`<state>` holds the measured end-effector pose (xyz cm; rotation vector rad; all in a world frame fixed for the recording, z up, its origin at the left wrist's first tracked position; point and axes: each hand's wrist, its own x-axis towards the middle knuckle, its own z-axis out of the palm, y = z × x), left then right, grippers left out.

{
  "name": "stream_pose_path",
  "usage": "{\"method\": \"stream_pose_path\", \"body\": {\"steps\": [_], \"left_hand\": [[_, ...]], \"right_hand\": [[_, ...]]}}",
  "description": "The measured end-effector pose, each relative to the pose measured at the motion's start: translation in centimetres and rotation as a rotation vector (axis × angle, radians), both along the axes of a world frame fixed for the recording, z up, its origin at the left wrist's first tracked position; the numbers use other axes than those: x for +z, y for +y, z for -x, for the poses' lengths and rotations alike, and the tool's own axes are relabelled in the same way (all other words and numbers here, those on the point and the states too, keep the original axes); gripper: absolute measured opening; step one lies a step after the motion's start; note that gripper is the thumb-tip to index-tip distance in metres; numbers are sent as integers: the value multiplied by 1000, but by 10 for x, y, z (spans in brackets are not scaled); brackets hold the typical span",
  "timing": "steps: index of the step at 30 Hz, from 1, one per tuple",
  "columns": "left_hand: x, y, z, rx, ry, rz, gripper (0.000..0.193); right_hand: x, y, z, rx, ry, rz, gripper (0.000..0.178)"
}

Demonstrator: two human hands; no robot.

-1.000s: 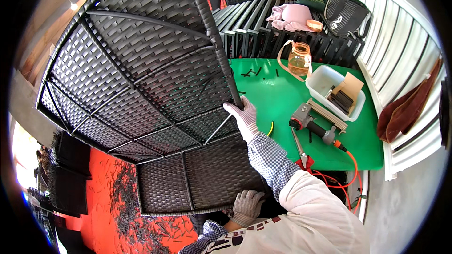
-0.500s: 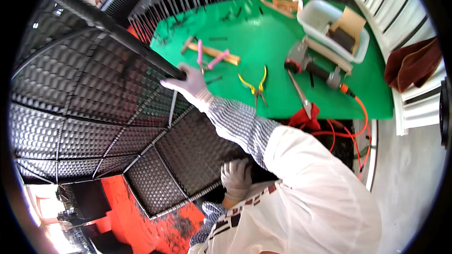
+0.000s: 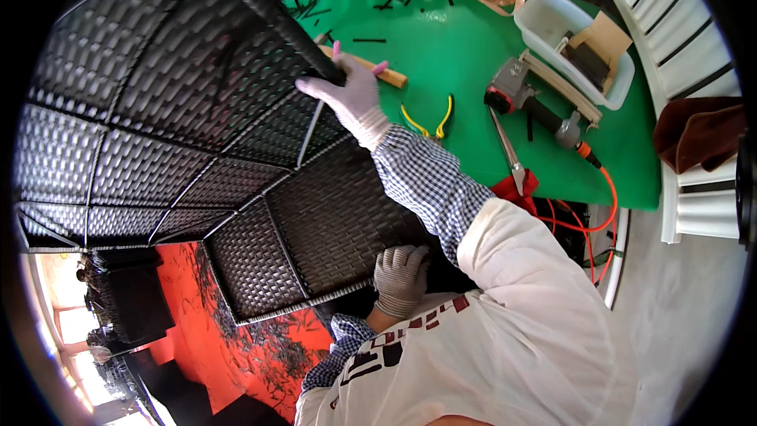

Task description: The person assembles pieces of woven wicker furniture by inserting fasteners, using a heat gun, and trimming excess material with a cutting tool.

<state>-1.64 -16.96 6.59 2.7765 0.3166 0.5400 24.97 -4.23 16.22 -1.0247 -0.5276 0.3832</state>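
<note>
Head view: the black woven frame [image 3: 158, 166] leans beside the left of the green table [image 3: 441, 47]. Compared with a second ago, its upper rail [image 3: 276, 24] lies farther left against the table, baring more of the yellow-handled pliers [image 3: 448, 114] and a wooden handle [image 3: 390, 77] on the table's left part; some shift may be the head turning. The right hand [image 3: 352, 101] wraps fingers and thumb around the rail's end, over the table's left edge. Left of the table's near edge, the left hand [image 3: 400, 280] curls at the frame's near panel [image 3: 339, 213]; whether it grips, I cannot tell. The nail gun [image 3: 544, 114] lies untouched on the table's right, so this seems repositioning, not tool work.
</note>
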Motion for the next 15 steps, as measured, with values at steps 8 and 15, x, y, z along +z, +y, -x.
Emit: {"method": "stream_pose_path", "body": {"steps": [8, 15], "left_hand": [[2, -5, 14, -33, -9, -3, 33], [1, -4, 13, -38, -62, 15, 29]], "right_hand": [[23, -27, 12, -60, -46, 156, 36], [15, -20, 11, -40, 7, 120, 47]]}}
